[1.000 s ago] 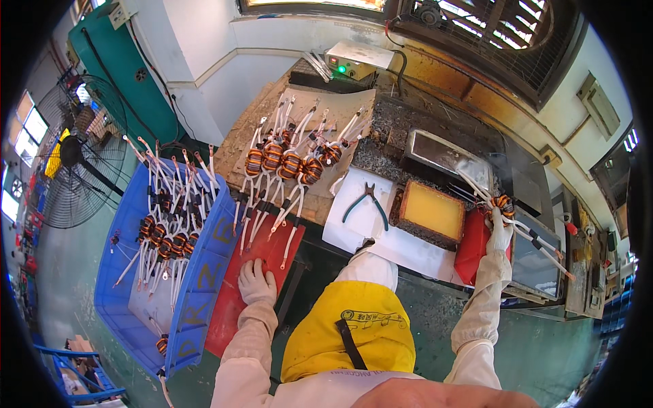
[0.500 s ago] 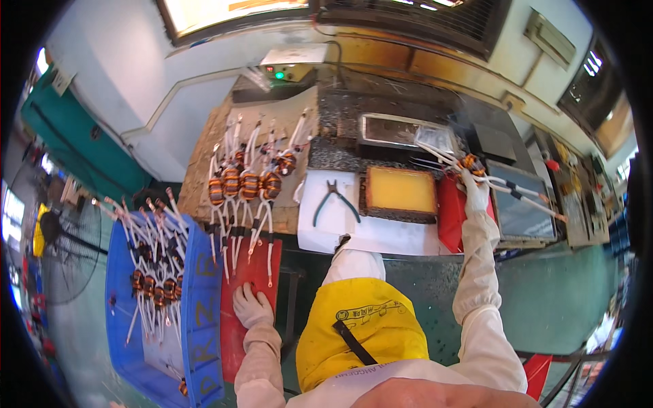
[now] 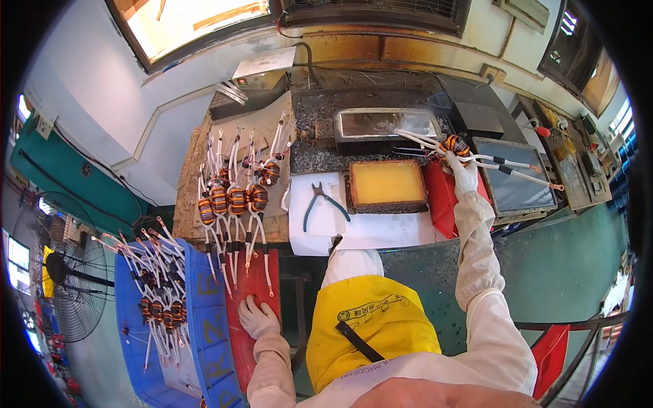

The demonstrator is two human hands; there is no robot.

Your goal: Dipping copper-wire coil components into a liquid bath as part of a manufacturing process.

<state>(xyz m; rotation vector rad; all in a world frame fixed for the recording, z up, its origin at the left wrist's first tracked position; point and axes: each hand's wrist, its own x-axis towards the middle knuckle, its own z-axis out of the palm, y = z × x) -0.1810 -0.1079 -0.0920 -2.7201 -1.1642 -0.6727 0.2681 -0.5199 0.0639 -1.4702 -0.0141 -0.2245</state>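
My right hand (image 3: pixel 464 175), in a pale glove, is closed round an orange-and-black wound ring coil (image 3: pixel 454 144) with thick white leads. Two leads point left, their tips at the right part of a metal-rimmed rectangular pot (image 3: pixel 367 145). The other leads, with black bands and copper lugs, stretch right above a grey framed panel (image 3: pixel 513 180). Below the coil stands a red bin (image 3: pixel 443 204). My left hand (image 3: pixel 258 318), also gloved, lies with fingers apart on a red board (image 3: pixel 248 347) and holds nothing.
Several similar coils (image 3: pixel 236 200) lie on the bench at left, leads over its edge. A blue crate (image 3: pixel 207 319) holds more. Pliers (image 3: pixel 317 192) rest on white paper beside a tray of yellow material (image 3: pixel 388 183). A fan (image 3: pixel 60 268) stands far left.
The view has shifted, so the bench sits further left. The lead tips of the held coil reach slightly further over the pot. My left hand stays on the red board.
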